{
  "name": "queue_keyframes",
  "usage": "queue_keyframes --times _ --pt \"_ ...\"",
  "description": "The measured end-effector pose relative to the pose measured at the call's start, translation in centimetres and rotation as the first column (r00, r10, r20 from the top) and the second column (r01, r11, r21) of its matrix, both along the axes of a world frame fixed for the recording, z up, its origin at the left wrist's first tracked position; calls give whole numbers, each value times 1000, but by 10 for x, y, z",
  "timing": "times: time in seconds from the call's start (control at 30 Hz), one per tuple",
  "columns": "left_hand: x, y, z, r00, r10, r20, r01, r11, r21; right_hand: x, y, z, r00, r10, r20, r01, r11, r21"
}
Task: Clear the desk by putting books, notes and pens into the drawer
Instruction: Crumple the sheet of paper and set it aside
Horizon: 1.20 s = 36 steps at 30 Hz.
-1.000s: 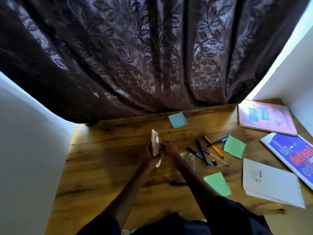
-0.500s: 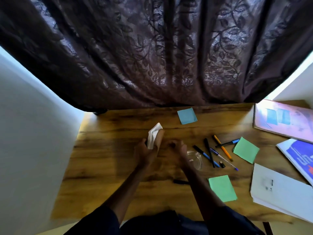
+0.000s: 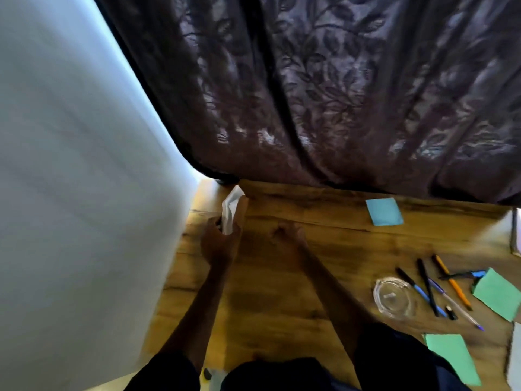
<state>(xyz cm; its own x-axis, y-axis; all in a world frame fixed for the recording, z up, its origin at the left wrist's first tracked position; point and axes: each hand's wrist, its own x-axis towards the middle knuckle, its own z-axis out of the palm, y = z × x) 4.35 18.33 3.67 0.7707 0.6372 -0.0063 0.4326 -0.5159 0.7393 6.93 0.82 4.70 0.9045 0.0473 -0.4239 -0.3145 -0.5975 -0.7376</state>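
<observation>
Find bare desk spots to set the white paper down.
Bare wood between right hand and blue note, and between the two forearms. Left hand holds white paper. Crowded right: glass dish, pens, green notes.

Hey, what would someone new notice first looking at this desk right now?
A dark leaf-patterned curtain fills the back, hanging down to the wooden desk. Near the desk's far left corner, the left hand grips a crumpled white paper, the right hand close beside it. At the right lie scattered pens beside a clear glass dish, with green notes nearby.
</observation>
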Motion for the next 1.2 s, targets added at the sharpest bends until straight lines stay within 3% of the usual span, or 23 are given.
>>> queue_keyframes --times 0.3,0.47,0.53,0.63,0.7,0.83,1.07,1.2 --pt "27 70 -16 994 109 -23 -109 994 -13 30 45 -19 998 24 -60 -29 995 -93" --pt "31 84 -27 984 128 -122 -131 991 -18 32 48 -24 996 58 -72 -66 991 -115" --pt "33 88 -29 983 122 -139 -124 992 -8 30 49 -27 996 85 -26 -87 990 -108" --pt "36 88 -28 978 133 -161 -136 991 -9 22 45 -38 981 61 182 -63 998 5" --pt "39 87 -27 975 143 -169 -147 989 -11 19 43 -41 976 80 204 -85 996 15" --pt "46 92 -29 975 131 -178 -133 991 2 20 38 -43 969 137 203 -125 990 -68" --pt "48 94 -35 978 91 -187 -90 996 16 16 34 -37 973 152 173 -139 987 -82" --pt "36 85 -39 974 34 -224 -3 990 140 14 29 -39 985 138 104 -120 979 -164"
